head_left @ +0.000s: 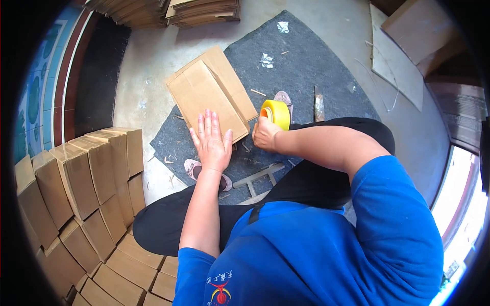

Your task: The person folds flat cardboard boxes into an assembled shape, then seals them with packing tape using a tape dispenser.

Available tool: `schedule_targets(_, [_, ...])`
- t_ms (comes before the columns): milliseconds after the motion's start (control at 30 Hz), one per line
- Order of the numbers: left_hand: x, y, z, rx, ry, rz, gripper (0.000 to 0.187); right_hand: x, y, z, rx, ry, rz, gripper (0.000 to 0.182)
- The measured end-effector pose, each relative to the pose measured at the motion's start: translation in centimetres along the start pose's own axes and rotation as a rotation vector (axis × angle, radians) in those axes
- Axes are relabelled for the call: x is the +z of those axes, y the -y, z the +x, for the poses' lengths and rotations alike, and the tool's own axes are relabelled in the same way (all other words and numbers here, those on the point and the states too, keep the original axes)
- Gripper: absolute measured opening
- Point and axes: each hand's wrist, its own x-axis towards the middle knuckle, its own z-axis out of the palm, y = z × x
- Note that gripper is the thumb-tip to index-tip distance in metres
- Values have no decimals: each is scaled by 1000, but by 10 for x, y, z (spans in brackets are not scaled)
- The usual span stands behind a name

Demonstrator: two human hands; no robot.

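Note:
A brown cardboard box [196, 89] lies in front of me over the edge of the dark mat, with one flap standing out along its right side. My left hand [211, 145] rests flat on its near part, fingers stretched out and spread. Close to the box's right corner, my right hand [266, 134] is wrapped round a roll of yellow packing tape [278, 113]. The fingers reach into the orange core of the roll.
Stacked closed cartons [81, 178] rise at my left. Flattened cardboard [204, 13] is piled at the back. The dark mat [311, 61] carries scraps and a strip-like object [319, 104]. A metal frame [258, 181] lies between my feet, and a pale board [395, 66] is at right.

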Motion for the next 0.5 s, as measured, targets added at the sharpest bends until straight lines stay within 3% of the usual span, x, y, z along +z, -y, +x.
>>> schedule_targets(33, [-5, -3, 3, 14, -107, -30, 58, -4, 8, -4, 59, -33, 17, 19])
schedule_targets(133, [-28, -2, 24, -41, -97, -126, 42, -42, 12, -19, -10, 13, 212, 20])
schedule_targets(167, [-25, 3, 39, -29, -239, -156, 33, -46, 16, -20, 10, 10, 278, 21])
schedule_targets(233, [-23, 20, 76, -49, -341, -169, 35, -62, 15, -23, 55, 44, 483, 31])
schedule_targets(300, [-23, 39, 115, -120, -266, -95, 56, -73, 9, -22, 143, 119, 704, 38])
schedule_targets(333, [-22, 48, 132, -155, -242, -24, 64, -74, 3, -20, 157, 141, 720, 44])
schedule_targets(367, [-29, 56, 144, -274, -47, -15, 74, -76, -3, -21, 163, 136, 713, 44])
schedule_targets(433, [-39, 71, 152, -376, 56, -114, 73, -77, -16, -24, 219, 127, 708, 46])
schedule_targets(500, [-47, 86, 147, -343, -43, -67, 76, -77, -30, -28, 324, 112, 710, 43])
